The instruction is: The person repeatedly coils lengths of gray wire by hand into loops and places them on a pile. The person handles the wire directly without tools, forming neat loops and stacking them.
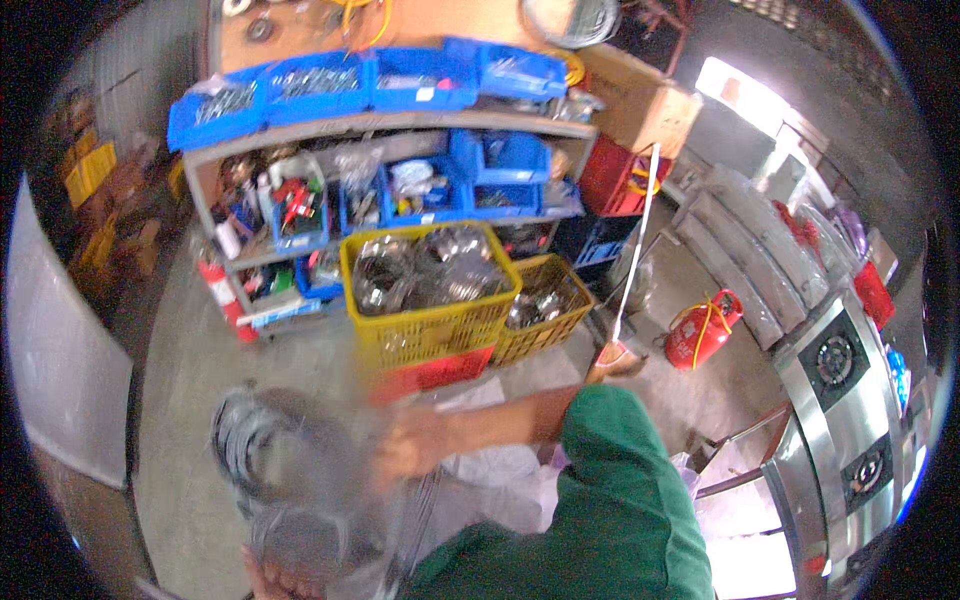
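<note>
My right arm in a green sleeve reaches across to the left. Its hand [405,447] is smeared by motion beside a blurred, dark grey plastic-like bundle [335,455], and its fingers cannot be made out. Within the bundle's left part, a dark ring-shaped part [240,450] shows a round opening. Below it is a dark round part [295,538], its exact kind unclear. My left hand [275,580] shows at the lower edge, fingers curled against the underside of that round part; the rest of this hand is out of view.
Beyond my hands stands a yellow crate [430,325] of shiny metal parts, with a second yellow crate [545,335] beside it. Blue bins [425,85] line a shelf behind. To the right are a red gas cylinder [700,335], a broom [612,355] and steel stove tops [815,400].
</note>
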`<state>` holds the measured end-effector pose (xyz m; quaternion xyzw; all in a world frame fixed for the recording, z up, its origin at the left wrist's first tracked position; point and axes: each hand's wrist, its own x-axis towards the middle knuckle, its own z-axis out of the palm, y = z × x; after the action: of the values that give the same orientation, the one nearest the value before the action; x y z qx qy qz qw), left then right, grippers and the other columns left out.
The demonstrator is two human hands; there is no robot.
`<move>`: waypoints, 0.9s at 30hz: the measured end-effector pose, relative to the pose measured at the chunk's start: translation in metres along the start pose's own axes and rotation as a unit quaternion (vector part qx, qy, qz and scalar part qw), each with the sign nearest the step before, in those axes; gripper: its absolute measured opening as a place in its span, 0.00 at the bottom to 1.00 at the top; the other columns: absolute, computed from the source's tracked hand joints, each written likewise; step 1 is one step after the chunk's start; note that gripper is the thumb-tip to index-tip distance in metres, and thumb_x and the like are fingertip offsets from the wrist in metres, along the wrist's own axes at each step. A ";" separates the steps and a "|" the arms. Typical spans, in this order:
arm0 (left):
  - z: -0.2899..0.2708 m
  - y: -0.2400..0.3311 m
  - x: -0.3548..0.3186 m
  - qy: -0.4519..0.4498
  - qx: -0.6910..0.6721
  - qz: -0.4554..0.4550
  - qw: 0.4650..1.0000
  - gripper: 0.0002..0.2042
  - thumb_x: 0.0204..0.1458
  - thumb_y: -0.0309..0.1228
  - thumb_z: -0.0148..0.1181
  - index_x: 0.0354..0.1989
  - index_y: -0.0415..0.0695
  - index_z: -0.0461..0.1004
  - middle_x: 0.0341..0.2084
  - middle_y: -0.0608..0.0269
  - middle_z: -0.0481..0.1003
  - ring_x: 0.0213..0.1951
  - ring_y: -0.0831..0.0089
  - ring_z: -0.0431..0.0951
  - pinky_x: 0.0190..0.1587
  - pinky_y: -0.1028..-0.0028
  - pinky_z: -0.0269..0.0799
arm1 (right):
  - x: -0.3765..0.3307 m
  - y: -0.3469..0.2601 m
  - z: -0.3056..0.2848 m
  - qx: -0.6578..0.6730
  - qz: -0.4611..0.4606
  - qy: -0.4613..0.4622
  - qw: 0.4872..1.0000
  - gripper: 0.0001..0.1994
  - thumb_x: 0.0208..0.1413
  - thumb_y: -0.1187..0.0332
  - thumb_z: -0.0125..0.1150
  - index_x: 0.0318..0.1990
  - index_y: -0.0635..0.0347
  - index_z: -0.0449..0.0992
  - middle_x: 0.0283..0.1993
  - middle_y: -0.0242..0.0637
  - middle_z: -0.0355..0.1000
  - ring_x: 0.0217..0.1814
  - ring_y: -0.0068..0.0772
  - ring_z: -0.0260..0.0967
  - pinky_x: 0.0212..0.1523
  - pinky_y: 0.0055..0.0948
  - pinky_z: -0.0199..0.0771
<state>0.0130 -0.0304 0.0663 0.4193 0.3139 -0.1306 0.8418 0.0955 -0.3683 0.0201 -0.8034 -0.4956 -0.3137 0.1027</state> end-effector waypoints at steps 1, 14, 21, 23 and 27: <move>0.002 0.000 -0.003 -0.051 0.017 0.008 0.999 0.23 0.56 0.57 0.54 0.37 0.46 0.67 0.27 0.64 0.70 0.28 0.67 0.71 0.35 0.54 0.74 | 0.001 0.008 -0.006 -0.003 -0.019 0.000 1.000 0.21 0.54 0.45 0.59 0.21 0.48 0.65 0.15 0.28 0.60 0.14 0.29 0.65 0.12 0.33 0.66; 0.058 -0.015 0.031 -0.248 -0.239 0.194 0.919 0.28 0.64 0.57 0.39 0.14 0.56 0.50 0.07 0.77 0.43 0.11 0.77 0.40 0.17 0.72 0.38 | 0.056 -0.078 0.076 0.145 0.421 0.011 0.895 0.11 0.61 0.64 0.57 0.38 0.66 0.76 0.34 0.53 0.69 0.44 0.56 0.68 0.46 0.45 0.67; 0.064 -0.030 0.055 -0.317 -0.303 0.220 0.871 0.27 0.65 0.56 0.38 0.15 0.56 0.51 0.08 0.77 0.44 0.11 0.79 0.43 0.17 0.74 0.44 | 0.084 -0.089 0.097 0.395 0.594 0.112 0.692 0.16 0.68 0.60 0.46 0.36 0.64 0.74 0.24 0.38 0.72 0.25 0.36 0.71 0.27 0.35 0.69; 0.067 -0.036 0.056 -0.273 -0.307 0.223 0.884 0.27 0.65 0.56 0.39 0.15 0.55 0.51 0.08 0.77 0.44 0.11 0.79 0.44 0.17 0.75 0.45 | 0.088 -0.091 0.108 0.441 0.603 0.208 0.631 0.17 0.69 0.58 0.46 0.38 0.63 0.74 0.24 0.34 0.71 0.27 0.29 0.74 0.27 0.32 0.69; 0.064 -0.043 0.049 -0.155 -0.287 0.221 0.919 0.26 0.64 0.56 0.41 0.19 0.53 0.53 0.11 0.73 0.48 0.15 0.76 0.51 0.23 0.72 0.52 | 0.096 -0.095 0.112 0.523 0.572 0.363 0.517 0.17 0.69 0.57 0.46 0.36 0.62 0.72 0.23 0.31 0.69 0.24 0.24 0.72 0.25 0.26 0.70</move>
<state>0.0568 -0.1053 0.0371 0.1931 0.1032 0.0913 0.9715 0.0887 -0.1985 -0.0235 -0.5306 0.0767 -0.1359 0.8331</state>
